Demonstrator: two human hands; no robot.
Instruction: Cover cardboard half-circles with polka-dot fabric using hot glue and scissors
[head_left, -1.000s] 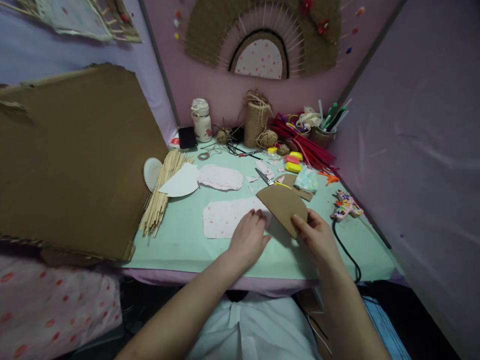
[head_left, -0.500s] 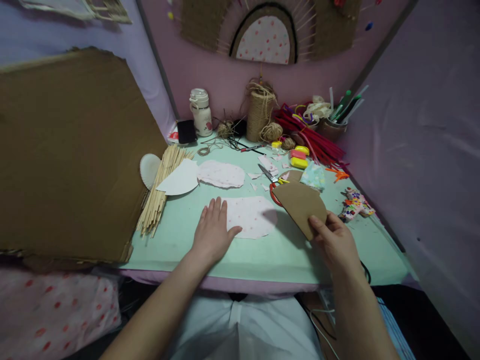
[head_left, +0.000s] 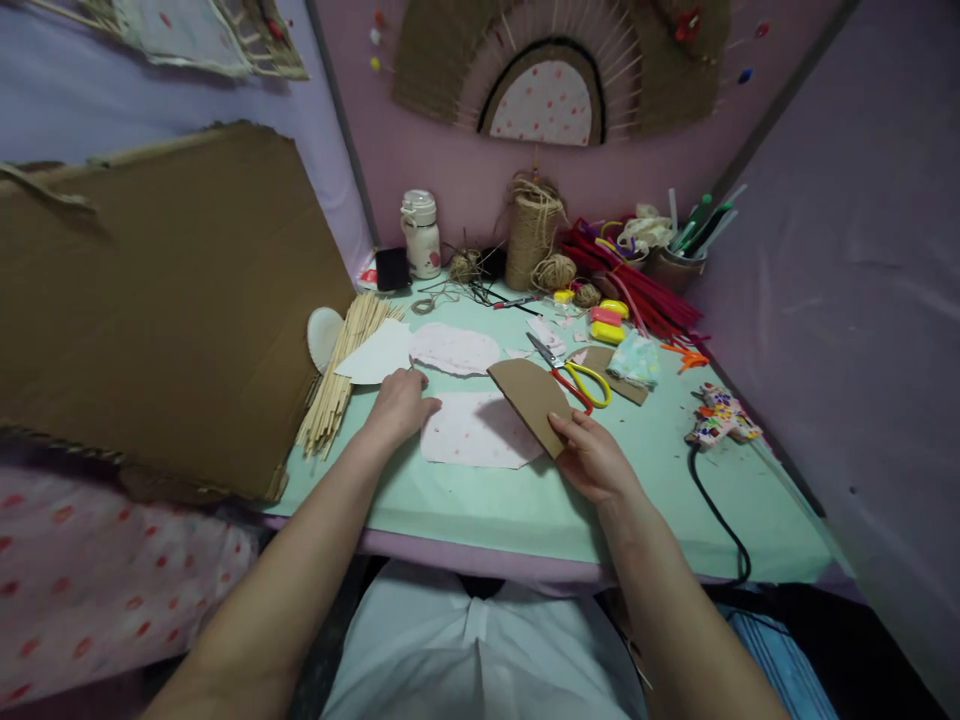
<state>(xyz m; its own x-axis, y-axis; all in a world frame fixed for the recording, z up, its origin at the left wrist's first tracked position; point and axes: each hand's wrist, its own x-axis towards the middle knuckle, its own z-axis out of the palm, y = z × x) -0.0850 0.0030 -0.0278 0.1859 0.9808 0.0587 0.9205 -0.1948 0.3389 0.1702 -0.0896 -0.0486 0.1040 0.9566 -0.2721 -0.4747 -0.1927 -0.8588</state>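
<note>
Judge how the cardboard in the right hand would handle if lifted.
The cardboard is probably stiff: gripped near one end by the right hand, it juts out without visible sag. It is likely light, being a thin piece held one-handed.

Head camera, one view: worn on the person's head, above the near edge of the table (head_left: 465, 502), facing forward and steeply down. Range: close, the white garment (head_left: 420, 645) nearest at the bottom edge, forearms (head_left: 300, 565) entering from the lower corners, left hand (head_left: 400, 405) and right hand (head_left: 596, 455) near mid-frame. Far limit: pink back wall (head_left: 469, 175), faced roughly head-on and cut by the top edge. Field: wide, from the large cardboard sheet (head_left: 165, 310) at left to the side wall (head_left: 847, 300) at right. Attitude: wall seams converge downward; table's front edge slopes slightly down rightward.
</note>
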